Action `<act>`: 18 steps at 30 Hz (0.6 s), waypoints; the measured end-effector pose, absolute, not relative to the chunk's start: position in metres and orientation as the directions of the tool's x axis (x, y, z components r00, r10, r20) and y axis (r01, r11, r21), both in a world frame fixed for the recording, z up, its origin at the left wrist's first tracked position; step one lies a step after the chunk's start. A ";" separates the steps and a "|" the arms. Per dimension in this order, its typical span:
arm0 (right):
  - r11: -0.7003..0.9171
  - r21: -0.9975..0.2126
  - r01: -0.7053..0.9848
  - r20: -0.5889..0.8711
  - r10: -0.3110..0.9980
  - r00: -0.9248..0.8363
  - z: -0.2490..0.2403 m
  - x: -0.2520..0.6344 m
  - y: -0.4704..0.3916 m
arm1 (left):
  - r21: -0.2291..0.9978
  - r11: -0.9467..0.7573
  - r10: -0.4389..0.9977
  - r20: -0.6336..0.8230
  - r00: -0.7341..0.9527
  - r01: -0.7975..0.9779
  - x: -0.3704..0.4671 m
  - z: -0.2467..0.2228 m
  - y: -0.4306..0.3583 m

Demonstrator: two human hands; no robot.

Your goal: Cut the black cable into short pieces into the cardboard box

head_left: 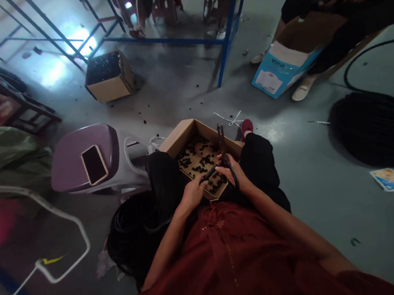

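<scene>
My right hand (235,168) is closed around the handles of a pair of scissors (221,140), whose dark blades point away from me. The blades look slightly parted. My left hand (193,191) grips a black cord-like strip (208,174), and its front end reaches my right fingers. Both hands are over an open cardboard box (175,140) between my knees. Many small black pieces (201,158) lie scattered on the bottom of that box. A coil of black cord (131,239) lies beside my left leg.
To the left, a phone (94,165) rests on a purple stool (67,154). Ahead stand a full carton (108,88) and a blue metal frame (171,39). At right are a seated person with a blue box (273,71), a black coil (374,129) and a packet (388,179).
</scene>
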State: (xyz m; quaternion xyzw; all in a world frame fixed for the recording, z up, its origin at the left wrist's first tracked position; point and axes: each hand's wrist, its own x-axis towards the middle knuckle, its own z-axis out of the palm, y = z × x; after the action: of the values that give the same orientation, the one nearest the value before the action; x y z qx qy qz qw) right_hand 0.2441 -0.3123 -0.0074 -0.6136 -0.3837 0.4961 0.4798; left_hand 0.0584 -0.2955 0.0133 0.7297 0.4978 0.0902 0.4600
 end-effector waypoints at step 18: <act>-0.321 -0.935 0.151 -0.319 0.947 0.038 -0.031 0.253 -0.334 | 0.880 0.056 0.962 -0.174 0.209 0.471 0.039 0.021 -0.263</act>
State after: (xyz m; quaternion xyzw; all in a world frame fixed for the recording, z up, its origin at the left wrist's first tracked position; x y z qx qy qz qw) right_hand 0.2527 -0.3344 -0.0307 -0.6152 -0.4463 0.5309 0.3749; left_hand 0.0394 -0.2625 0.0210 0.6313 0.5677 0.2706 0.4538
